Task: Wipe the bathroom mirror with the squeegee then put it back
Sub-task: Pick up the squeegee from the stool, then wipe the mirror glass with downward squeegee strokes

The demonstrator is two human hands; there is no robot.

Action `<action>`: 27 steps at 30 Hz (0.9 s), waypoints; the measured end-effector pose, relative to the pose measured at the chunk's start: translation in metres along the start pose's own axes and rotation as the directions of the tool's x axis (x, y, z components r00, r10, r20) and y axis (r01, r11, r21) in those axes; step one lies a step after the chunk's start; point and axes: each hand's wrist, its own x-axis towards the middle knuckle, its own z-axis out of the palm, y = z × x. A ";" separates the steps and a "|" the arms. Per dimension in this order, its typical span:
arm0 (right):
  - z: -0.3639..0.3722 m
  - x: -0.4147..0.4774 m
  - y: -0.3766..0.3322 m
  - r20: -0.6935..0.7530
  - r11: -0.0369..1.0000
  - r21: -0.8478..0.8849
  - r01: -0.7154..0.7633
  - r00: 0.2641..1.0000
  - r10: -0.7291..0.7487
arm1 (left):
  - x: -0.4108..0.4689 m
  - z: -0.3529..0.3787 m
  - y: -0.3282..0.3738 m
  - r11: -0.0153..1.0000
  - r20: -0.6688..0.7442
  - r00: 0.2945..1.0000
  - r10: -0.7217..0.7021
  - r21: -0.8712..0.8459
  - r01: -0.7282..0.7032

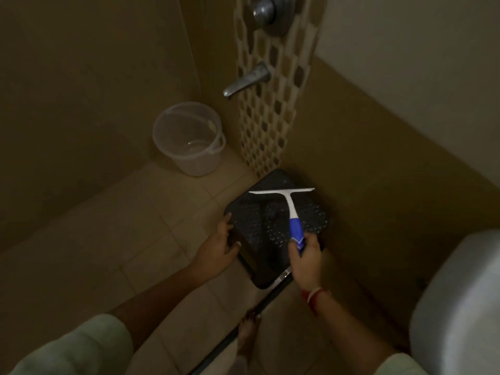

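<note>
**Squeegee held over the dark stool**

The stool [273,228] is dimly lit, its legs barely made out. Its left edge is touched by the loosely opened left hand [220,246]. Above its top, the squeegee [288,205] is gripped at the blue handle by the closed right hand [305,255].

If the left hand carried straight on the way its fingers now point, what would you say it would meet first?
Probably nothing new: the left hand already appears to rest on the edge of the black studded plastic stool. Past that lies the stool's top, though depth is unclear.
</note>
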 end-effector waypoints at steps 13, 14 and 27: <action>-0.178 -0.088 -0.125 -0.377 0.792 0.131 0.596 0.769 -0.516 | -0.005 -0.061 0.205 0.941 0.048 0.940 0.337 -0.001 -0.337; -0.196 -0.093 -0.136 -0.418 0.758 0.113 0.642 0.723 -0.550 | -0.008 -0.061 0.228 0.921 0.049 0.920 0.389 0.001 -0.390; -0.389 -0.195 -0.233 -0.656 0.343 -0.324 0.882 0.052 -0.753 | -0.055 -0.061 0.466 0.523 -0.076 0.524 0.849 -0.034 -0.852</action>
